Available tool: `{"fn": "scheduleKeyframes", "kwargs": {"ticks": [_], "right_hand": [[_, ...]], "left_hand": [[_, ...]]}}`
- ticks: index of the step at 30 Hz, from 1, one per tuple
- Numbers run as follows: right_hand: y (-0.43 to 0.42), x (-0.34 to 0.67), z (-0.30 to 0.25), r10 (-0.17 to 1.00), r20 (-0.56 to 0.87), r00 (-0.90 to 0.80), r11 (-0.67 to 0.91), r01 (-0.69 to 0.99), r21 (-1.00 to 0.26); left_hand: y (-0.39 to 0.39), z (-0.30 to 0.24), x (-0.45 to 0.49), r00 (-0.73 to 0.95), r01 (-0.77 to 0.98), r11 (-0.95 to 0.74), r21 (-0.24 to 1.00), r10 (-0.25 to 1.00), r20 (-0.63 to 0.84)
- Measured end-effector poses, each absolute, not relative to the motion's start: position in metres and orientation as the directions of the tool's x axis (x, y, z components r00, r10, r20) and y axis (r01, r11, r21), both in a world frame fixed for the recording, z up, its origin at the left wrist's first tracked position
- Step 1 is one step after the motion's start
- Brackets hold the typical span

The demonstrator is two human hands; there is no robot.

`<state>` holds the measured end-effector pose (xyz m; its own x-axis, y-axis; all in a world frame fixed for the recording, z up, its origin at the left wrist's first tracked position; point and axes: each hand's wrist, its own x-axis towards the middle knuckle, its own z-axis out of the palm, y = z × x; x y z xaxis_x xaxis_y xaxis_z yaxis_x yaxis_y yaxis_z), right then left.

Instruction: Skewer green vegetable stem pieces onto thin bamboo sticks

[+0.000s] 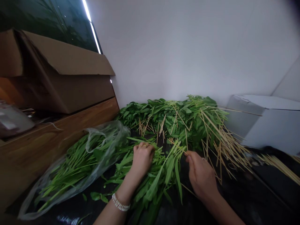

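My left hand (143,154), with a white beaded bracelet at the wrist, is curled down into a loose heap of leafy greens (126,167); its fingertips are hidden behind the hand. Close by, my right hand (200,172) pinches a thin bamboo skewer, largely hidden by the fingers and the stems. A bunch of long-leaved greens (172,172) hangs from it, cut stem ends up, leaves drooping toward me. Behind both hands lies a long pile of skewered greens (164,109), with many bamboo sticks (225,143) jutting out on its right.
On the left, a clear plastic bag (93,178) holds more greens. An open cardboard box (79,90) stands on a wooden ledge (89,115) above it. At right are a white box (276,122) and loose skewers (281,165). A white wall (187,47) closes off the back.
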<state>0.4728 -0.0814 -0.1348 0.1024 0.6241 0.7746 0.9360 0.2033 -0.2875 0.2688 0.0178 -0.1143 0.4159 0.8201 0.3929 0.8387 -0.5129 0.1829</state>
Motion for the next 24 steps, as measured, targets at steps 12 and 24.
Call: {"fn": "scheduleKeyframes", "kwargs": {"ticks": [12,24], "right_hand": [[-0.083,0.465,-0.143,0.646,0.763,-0.020,0.321,0.914,-0.248],[-0.083,0.461,-0.148,0.677,0.731,-0.087,0.343,0.916,-0.209]], "left_hand": [[0.022,-0.103,0.268,0.122,0.081,-0.411,0.908,0.908,0.401],[0.014,-0.099,0.274,0.226,-0.169,-0.151,0.974,0.956,0.188]]}}
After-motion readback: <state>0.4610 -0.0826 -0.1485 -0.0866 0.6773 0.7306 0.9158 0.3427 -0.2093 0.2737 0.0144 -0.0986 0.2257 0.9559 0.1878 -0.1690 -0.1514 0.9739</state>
